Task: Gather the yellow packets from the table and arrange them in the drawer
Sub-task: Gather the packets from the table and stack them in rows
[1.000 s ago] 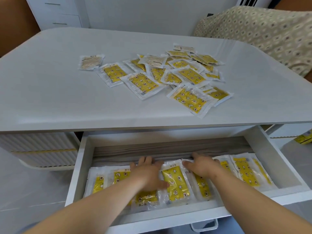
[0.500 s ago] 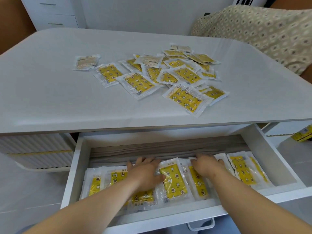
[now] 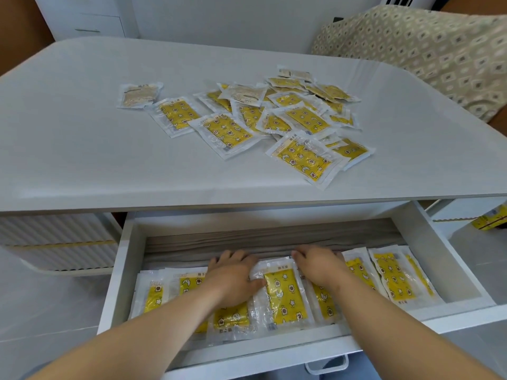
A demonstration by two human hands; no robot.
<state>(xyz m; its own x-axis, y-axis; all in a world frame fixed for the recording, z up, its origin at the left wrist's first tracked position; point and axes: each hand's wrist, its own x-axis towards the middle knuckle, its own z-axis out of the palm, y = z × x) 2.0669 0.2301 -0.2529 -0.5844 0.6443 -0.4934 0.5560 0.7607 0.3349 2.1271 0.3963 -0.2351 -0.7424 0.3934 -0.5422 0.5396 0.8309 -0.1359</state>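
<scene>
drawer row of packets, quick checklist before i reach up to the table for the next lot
1. Drawer pulled out far enough: ok.
2. Packets in drawer lie flat in an overlapping row: ok.
3. Left hand and right hand grip nothing, only rest on the row: ok.
4. Liner strip behind the row is bare, room for more: ok.
5. Pile on the table all gathered: not ok, many remain.
6. Pale packet left of the pile is a yellow one face down: cannot tell.
</scene>
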